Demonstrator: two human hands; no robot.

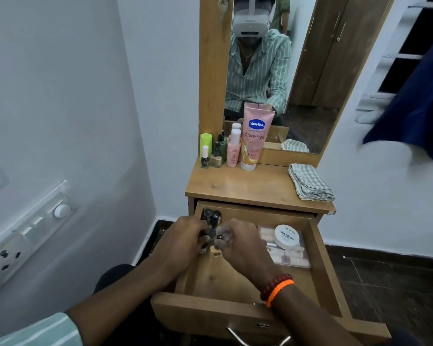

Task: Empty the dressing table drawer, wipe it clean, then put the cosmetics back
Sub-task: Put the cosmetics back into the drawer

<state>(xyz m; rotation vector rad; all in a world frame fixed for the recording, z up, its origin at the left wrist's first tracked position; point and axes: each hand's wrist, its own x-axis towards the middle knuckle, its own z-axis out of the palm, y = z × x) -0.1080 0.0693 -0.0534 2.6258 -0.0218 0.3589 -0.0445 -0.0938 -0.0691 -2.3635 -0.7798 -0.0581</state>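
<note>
The open drawer is shown with both hands inside its left rear corner. Small dark-capped bottles are gripped by the left hand and the right hand. A white nail-polish jar lies at right. Further cosmetics and a folded cloth rest on the tabletop.

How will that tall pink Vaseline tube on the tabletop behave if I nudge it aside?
The Vaseline tube stands on its narrow cap, tall and leaning against the mirror frame, so it will probably tip. The soft body likely dents. Nail polish bottles beside it could topple too.
</note>
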